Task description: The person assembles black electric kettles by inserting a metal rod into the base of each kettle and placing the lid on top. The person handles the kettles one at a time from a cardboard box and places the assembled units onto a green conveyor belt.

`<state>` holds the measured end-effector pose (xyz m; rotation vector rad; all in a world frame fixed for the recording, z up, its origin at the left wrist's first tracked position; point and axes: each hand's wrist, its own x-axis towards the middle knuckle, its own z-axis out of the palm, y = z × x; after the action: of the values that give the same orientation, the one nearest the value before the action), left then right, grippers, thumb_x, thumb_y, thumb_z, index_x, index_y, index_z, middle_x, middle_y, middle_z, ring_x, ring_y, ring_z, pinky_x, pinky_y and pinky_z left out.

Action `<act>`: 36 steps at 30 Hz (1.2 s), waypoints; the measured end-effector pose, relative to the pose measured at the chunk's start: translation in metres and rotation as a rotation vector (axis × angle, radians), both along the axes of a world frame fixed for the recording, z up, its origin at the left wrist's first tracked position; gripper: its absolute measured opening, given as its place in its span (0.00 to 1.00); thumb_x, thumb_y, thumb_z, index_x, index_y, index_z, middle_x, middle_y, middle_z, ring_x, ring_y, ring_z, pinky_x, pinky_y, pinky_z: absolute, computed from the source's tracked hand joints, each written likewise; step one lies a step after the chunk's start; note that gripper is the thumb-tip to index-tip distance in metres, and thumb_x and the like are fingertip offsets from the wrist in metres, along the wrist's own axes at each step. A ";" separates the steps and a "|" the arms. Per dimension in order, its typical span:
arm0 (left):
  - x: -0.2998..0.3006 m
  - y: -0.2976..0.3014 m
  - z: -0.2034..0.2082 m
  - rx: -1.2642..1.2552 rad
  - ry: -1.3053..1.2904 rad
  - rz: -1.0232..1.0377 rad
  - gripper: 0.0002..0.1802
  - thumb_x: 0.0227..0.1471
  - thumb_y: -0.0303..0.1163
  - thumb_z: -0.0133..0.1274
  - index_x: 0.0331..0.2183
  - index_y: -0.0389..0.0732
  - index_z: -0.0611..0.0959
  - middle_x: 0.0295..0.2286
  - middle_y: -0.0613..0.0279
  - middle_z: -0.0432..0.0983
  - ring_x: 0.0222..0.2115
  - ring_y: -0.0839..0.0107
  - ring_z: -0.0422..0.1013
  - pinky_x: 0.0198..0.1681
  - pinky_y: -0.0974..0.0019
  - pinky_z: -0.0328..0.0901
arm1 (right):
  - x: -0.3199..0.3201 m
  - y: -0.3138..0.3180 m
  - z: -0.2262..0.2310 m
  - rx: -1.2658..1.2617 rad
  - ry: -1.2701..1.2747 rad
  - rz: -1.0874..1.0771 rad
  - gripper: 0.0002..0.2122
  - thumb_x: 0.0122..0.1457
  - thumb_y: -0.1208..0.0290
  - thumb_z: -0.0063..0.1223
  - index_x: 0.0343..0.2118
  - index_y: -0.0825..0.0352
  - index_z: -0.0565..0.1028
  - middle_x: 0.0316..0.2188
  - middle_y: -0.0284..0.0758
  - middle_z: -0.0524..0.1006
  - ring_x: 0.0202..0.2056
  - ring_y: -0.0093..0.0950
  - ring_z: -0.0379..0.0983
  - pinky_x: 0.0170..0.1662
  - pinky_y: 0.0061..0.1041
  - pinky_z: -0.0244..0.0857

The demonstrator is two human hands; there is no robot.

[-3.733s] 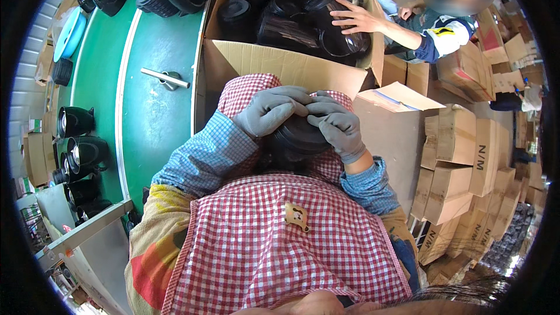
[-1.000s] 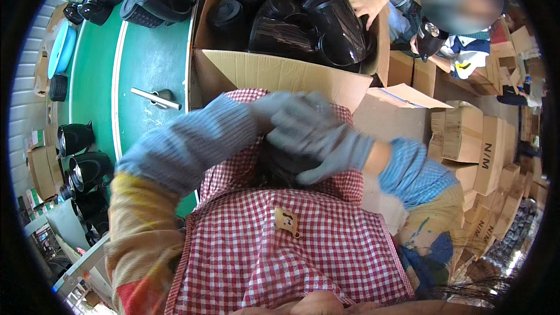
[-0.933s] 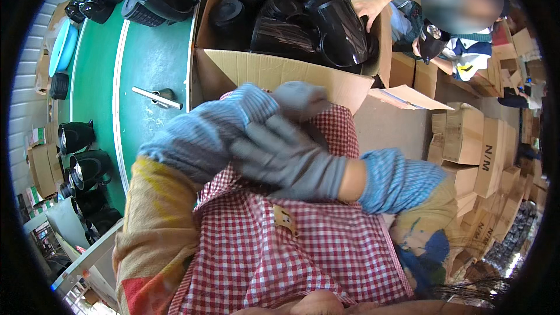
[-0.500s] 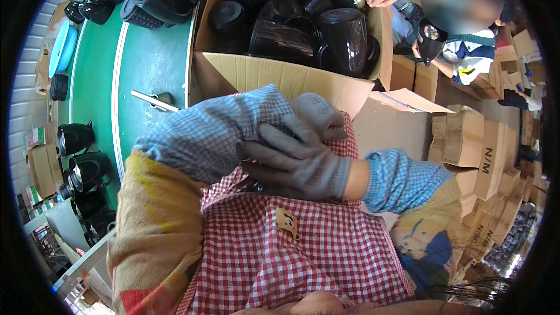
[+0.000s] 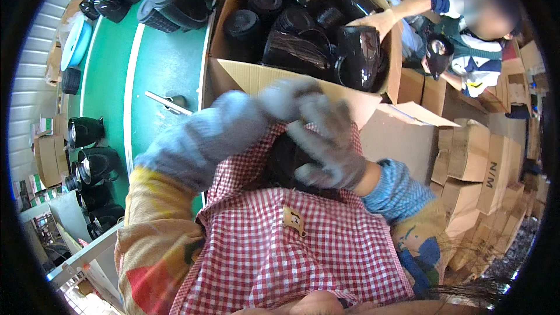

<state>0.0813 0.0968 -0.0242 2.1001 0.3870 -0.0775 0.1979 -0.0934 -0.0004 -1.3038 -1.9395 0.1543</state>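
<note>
I wear grey gloves on both hands, over the lap of a red-and-white checked apron (image 5: 256, 227). My left hand (image 5: 289, 98) is by the near side of a cardboard box (image 5: 251, 76), its fingers smeared by motion. Close beside and below it, my right hand (image 5: 335, 146) has its thumb and fingers apart, the upper fingers near or touching the left glove. Nothing shows in its grasp. Under the right hand is a dark shape (image 5: 283, 160) between the apron folds; I cannot tell what it is. Blue checked sleeve covers (image 5: 210, 134) wrap both forearms.
The box holds several glossy black jugs (image 5: 297, 46) and black lidded cylinders (image 5: 242, 23). A co-worker's hand (image 5: 376, 22) touches one jug. More black vessels (image 5: 178, 0), a light bar (image 5: 166, 102) and a blue basin (image 5: 76, 44) are around the green table (image 5: 154, 58). Cartons (image 5: 469, 151) stack at right.
My right hand has left the left sleeve and risen towards the left hand, its fingers spreading. The left hand has moved left. The co-worker's hand has reached further down into the box.
</note>
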 end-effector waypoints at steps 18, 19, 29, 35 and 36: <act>-0.203 0.070 0.079 0.440 0.421 0.288 0.17 0.56 0.46 0.58 0.39 0.42 0.84 0.28 0.52 0.81 0.31 0.53 0.78 0.38 0.53 0.70 | 0.012 0.023 0.078 0.069 -0.375 -0.161 0.25 0.61 0.49 0.53 0.56 0.61 0.76 0.55 0.42 0.74 0.56 0.44 0.69 0.61 0.45 0.60; -0.176 0.049 0.100 0.354 0.346 0.230 0.19 0.56 0.47 0.58 0.39 0.41 0.84 0.28 0.51 0.81 0.31 0.53 0.79 0.37 0.53 0.71 | 0.005 0.034 0.092 0.121 -0.446 -0.151 0.26 0.61 0.47 0.52 0.55 0.60 0.76 0.53 0.42 0.76 0.54 0.44 0.71 0.60 0.44 0.62; -0.074 -0.034 0.112 0.382 -0.064 -0.202 0.19 0.55 0.46 0.59 0.40 0.41 0.82 0.30 0.48 0.79 0.33 0.49 0.77 0.34 0.53 0.70 | 0.044 -0.021 0.071 -0.511 -0.147 -0.072 0.22 0.60 0.50 0.57 0.52 0.58 0.79 0.36 0.42 0.82 0.38 0.40 0.81 0.42 0.36 0.74; -0.067 -0.034 0.081 0.404 -0.093 -0.233 0.19 0.56 0.46 0.58 0.44 0.45 0.82 0.29 0.51 0.79 0.32 0.49 0.77 0.37 0.51 0.69 | 0.020 -0.055 0.045 -0.494 -0.142 -0.221 0.22 0.63 0.52 0.54 0.55 0.58 0.76 0.36 0.41 0.82 0.35 0.41 0.80 0.39 0.38 0.73; -0.064 -0.032 0.082 0.433 -0.058 -0.259 0.19 0.56 0.45 0.58 0.44 0.45 0.82 0.29 0.51 0.79 0.32 0.49 0.76 0.37 0.50 0.69 | 0.014 -0.055 0.057 -0.589 -0.185 -0.235 0.24 0.64 0.51 0.50 0.57 0.62 0.74 0.31 0.44 0.81 0.32 0.42 0.80 0.36 0.40 0.72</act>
<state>0.0177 0.0648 0.0574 2.5667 0.0980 -0.0904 0.2122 -0.1483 0.0571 -1.9778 -1.9460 0.5335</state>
